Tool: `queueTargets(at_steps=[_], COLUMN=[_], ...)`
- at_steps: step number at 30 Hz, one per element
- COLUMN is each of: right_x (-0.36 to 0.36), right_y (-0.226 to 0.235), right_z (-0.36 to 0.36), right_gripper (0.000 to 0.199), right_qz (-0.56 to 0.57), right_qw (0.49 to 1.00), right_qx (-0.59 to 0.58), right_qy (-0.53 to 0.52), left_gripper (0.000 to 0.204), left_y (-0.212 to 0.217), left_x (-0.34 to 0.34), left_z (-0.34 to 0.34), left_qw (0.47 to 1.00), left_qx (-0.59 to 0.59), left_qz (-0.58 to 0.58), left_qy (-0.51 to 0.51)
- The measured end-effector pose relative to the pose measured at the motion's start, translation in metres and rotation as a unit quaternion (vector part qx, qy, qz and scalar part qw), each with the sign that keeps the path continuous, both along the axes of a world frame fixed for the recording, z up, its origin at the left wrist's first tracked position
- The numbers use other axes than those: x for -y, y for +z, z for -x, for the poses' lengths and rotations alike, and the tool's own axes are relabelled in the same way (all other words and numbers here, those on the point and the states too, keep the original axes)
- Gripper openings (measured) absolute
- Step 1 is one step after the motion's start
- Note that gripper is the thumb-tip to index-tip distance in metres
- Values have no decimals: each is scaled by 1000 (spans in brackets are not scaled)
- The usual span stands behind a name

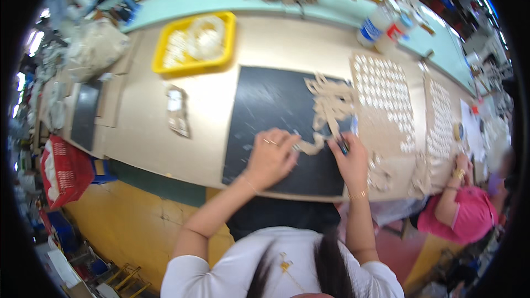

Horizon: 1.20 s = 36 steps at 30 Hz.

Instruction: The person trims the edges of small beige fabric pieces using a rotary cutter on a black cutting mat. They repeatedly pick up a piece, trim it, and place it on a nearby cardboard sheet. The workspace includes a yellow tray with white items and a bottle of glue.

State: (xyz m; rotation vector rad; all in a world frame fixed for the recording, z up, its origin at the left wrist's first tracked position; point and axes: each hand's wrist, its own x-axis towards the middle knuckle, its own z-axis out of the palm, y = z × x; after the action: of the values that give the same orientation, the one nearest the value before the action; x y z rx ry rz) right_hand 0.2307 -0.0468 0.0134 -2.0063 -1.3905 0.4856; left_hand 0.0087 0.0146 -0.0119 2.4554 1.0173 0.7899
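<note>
Near the front edge of the surface (132, 132), over a black mat (265, 110), a crinkled tan strip (312, 148) spans between two hands. The left grip (271, 157) is closed on one end of it, fingers pinched together; the right grip (352, 160) is closed around a small dark tool (344, 146) of unclear kind, and I cannot tell whether it pinches the strip too. Farther from that edge, on the mat's right part, a pile of tan strips (334, 96) lies loosely folded, one length running down toward the right grip. The likeliest trouble is a snag: pulling on the strip could drag loops from the pile and tangle them. If the tool has a blade, a slip could nick the strip or the left grip, which is near. Toward the surface's right edge, a tan sheet (375, 124) bearing white round pieces (381, 72) lies just beside the pile, so a wide rightward sweep could disturb their rows.
</note>
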Motion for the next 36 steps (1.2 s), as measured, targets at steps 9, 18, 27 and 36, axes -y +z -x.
queueTargets(at_steps=[9,18,27,36], right_x=[16,20,1,1], right_y=[-9,-13,-29,-32], right_z=[-14,7,10,-4], right_gripper=[26,36,18,25], right_qz=[16,100,-12,23], right_qw=[997,907,835,811], right_qx=[-67,-409,-550,-585], right_qy=[-32,-17,-27,-17], left_gripper=[25,22,17,15], left_y=[-7,1,6,20], left_x=[-5,-3,0,13], left_z=[-57,-41,-42,-40], left_qw=[998,957,954,929], left_qx=[-68,89,129,192], left_qz=[16,264,263,288], left_qy=[3,-76,-70,-131])
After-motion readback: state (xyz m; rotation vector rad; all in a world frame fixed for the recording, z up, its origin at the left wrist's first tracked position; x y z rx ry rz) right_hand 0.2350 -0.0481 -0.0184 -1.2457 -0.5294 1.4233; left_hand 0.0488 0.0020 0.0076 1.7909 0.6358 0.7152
